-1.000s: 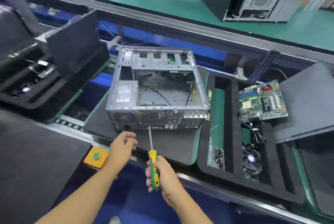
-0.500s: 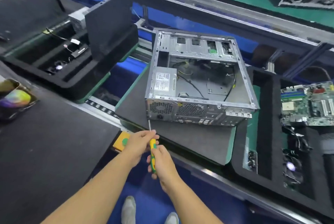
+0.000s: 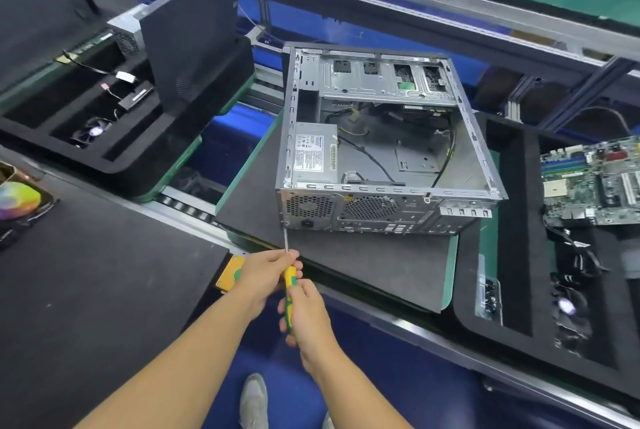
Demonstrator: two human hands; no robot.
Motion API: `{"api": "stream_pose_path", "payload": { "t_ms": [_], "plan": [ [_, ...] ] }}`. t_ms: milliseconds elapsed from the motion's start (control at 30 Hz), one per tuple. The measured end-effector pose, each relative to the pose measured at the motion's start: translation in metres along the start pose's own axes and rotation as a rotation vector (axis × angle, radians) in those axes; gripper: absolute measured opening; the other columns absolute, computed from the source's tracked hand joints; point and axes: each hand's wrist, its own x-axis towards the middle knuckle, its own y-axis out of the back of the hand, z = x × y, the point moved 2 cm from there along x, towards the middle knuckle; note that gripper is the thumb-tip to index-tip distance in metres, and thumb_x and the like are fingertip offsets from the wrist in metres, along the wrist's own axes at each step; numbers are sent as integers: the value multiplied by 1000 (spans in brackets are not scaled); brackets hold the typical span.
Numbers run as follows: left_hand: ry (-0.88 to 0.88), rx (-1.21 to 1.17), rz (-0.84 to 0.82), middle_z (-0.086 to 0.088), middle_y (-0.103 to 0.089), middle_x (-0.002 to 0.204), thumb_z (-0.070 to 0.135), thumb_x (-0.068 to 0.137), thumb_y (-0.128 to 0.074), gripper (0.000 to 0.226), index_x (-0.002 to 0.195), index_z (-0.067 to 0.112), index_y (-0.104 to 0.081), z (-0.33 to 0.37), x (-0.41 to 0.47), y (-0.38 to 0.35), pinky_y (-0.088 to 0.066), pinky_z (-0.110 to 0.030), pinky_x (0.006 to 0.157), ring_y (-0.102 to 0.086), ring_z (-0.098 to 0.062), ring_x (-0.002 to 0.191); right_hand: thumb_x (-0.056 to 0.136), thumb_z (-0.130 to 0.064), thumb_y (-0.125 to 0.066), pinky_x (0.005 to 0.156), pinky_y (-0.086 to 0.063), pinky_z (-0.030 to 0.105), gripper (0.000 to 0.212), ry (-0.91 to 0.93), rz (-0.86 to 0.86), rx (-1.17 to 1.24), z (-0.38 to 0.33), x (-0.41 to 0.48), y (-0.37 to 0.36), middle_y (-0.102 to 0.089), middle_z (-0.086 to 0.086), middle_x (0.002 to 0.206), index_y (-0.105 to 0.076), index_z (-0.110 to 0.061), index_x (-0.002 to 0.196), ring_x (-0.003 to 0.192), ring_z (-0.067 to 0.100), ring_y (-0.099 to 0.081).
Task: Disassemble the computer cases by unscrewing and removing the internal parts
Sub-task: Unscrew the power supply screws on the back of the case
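The right hand (image 3: 306, 311) is gripping the screwdriver (image 3: 289, 278) by its handle, while the left hand (image 3: 265, 272) is pinching the shaft. The tip is meeting the lower left rear corner of the computer case (image 3: 381, 158), which is sitting on the mat (image 3: 363, 266). A second ago the left hand was holding nothing.

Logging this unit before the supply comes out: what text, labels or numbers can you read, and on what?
No text is legible in this view.
power supply label: a blue heading and rows of print, too blurred to read.
motherboard: markings too small to read.
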Motion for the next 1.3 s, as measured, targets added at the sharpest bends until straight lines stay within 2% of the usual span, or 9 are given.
{"api": "stream_pose_path", "payload": {
  "t_ms": [133, 333, 733, 1033, 1200, 1300],
  "plan": [
    [-58, 92, -19, -5, -77, 89, 24, 96, -66, 13, 97, 16, -76, -2, -1, 0, -61, -38, 82, -75, -22, 87, 102, -36, -39, 44, -27, 23, 23, 34, 5, 30, 4, -3, 0, -58, -5, 70, -61, -28, 102, 51, 9, -47],
    [-61, 56, -20, -6, -77, 88, 26, 95, -68, 15, 96, 14, -78, 2, -2, 2, -61, -42, 86, -74, -23, 88, 102, -35, -39, 44, -27, 23, 23, 60, 9, 11, -2, -4, 1, -59, -5, 69, -62, -27, 101, 51, 9, -47],
    [-45, 25, -38, -7, -77, 91, 24, 95, -67, 13, 98, 17, -77, 3, -5, 2, -61, -39, 84, -73, -22, 88, 103, -32, -38, 46, -26, 25, 23, 42, 3, 31, -2, -6, -2, -58, -3, 72, -61, -26, 105, 53, 9, -47],
    [-32, 13, -63, -10, -75, 92, 24, 95, -66, 19, 105, 11, -75, 6, -4, 5, -60, -42, 88, -71, -22, 86, 102, -29, -39, 45, -26, 24, 23, 43, -9, 64, -1, -4, -5, -58, -3, 72, -60, -23, 107, 53, 10, -47],
    [-39, 20, -53, -7, -76, 88, 26, 94, -68, 17, 101, 13, -77, 3, -3, 6, -61, -38, 83, -73, -22, 86, 102, -32, -39, 45, -26, 24, 23, 52, -14, 67, 1, -3, -5, -58, -2, 73, -60, -25, 106, 54, 9, -47],
    [-37, 20, -55, -6, -76, 88, 25, 95, -67, 14, 100, 16, -76, 2, -2, 4, -61, -40, 85, -73, -22, 88, 103, -37, -39, 45, -26, 23, 24, 49, -13, 75, 3, -2, -4, -58, -2, 72, -61, -26, 105, 53, 9, -47]
  ]
}}
